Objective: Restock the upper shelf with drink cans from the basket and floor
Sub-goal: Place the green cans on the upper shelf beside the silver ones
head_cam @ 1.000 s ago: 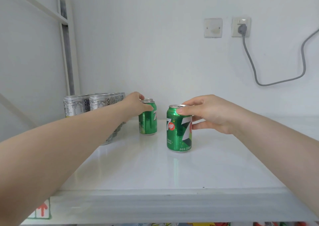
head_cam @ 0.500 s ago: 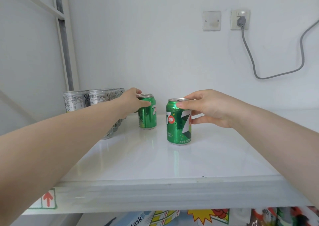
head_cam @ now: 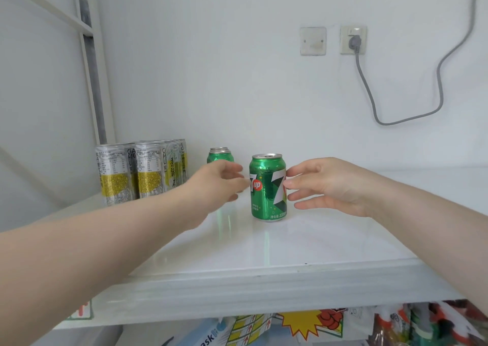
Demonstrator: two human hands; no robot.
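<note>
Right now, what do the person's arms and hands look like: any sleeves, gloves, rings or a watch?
Both forearms are bare as far as the frame shows, with no sleeve edge in view. The left hand and right hand wear no gloves. No ring, watch or bracelet shows on the visible fingers and wrists, and no markings or cables are on either arm.

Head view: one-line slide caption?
Both open hands, left hand and right hand, flank an upright green 7up can on the white shelf.

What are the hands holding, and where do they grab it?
Nothing. The left hand and right hand are open on either side of the front 7up can, which stands alone on the shelf.
</note>
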